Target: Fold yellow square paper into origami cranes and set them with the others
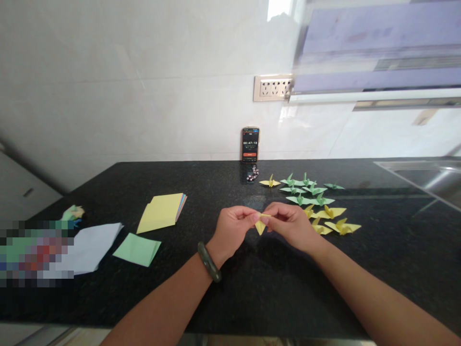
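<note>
Both hands meet over the middle of the dark countertop, pinching one small folded yellow paper (260, 227) between thumbs and fingers. My left hand (236, 225), with a dark green bangle on its wrist, grips the paper's left side. From the other side, my right hand (290, 223) holds its right edge. A pointed tip of the paper hangs down between the thumbs; its upper part is partly hidden by the fingers. Just right of my right hand stand several yellow paper cranes (343, 226), with several green paper cranes (314, 189) behind them.
A phone (250, 145) showing a timer leans on the wall, a beaded string (253, 174) before it. Left lie a stack of yellow paper (160, 211), green paper (137, 250), white sheets (91, 247) and crumpled paper (73, 214). A sink (432, 180) is at right.
</note>
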A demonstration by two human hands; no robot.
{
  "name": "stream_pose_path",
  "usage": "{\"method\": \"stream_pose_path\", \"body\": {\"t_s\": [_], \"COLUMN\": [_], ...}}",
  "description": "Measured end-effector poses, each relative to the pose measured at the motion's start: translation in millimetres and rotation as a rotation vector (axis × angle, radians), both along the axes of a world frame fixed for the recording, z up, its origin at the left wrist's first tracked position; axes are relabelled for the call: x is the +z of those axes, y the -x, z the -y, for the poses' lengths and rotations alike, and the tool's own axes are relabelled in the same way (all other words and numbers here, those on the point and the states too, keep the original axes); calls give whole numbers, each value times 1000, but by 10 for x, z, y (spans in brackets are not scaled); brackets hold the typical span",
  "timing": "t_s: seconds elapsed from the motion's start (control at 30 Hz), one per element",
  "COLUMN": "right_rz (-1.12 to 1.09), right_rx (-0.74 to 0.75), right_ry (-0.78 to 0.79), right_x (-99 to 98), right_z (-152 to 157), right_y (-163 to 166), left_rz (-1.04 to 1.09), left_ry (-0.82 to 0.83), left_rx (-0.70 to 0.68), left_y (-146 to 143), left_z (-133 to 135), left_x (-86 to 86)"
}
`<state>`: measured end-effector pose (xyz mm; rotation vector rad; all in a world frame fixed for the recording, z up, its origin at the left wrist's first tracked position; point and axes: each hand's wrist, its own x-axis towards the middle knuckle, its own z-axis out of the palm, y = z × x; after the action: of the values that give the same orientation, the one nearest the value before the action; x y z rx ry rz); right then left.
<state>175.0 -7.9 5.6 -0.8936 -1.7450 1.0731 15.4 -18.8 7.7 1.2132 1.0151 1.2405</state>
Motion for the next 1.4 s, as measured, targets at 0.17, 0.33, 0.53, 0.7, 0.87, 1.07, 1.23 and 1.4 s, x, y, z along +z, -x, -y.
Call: {"method": "stream_pose_path", "body": {"t_s": [0.17,0.33,0.53,0.7,0.87,1.07,1.23,1.4], "right_rz": [21,73,212,249,189,180,124,-65], "right_rx": [-37,-150,-127,-106,-109,-45,-37,-182], "right_ry": [135,89,-1,-92,-133,11,90,136], "right_x": [10,-7,-23,-17,20,-59,-58,-22], "right_z": [-35,-32,-14,-3,49,16,-11,-17], "right_y": [-11,5,3,15,55,51,30,45], "left_rz": [60,52,17,-76,-141,-182,-199,-10], "left_ry": [93,154,103,5,-82,-84,-91,105], "left_rx": [-31,-11,-11,-36,-36,-64,-58,-105], "left_y": [9,-2,-9,2,24,38,14,-15], "left_z": [-31,-35,-47,-28,-3,-20,-21,-10], "left_x": [-50,-55,-76,-67,-50,-83,-64,-8]}}
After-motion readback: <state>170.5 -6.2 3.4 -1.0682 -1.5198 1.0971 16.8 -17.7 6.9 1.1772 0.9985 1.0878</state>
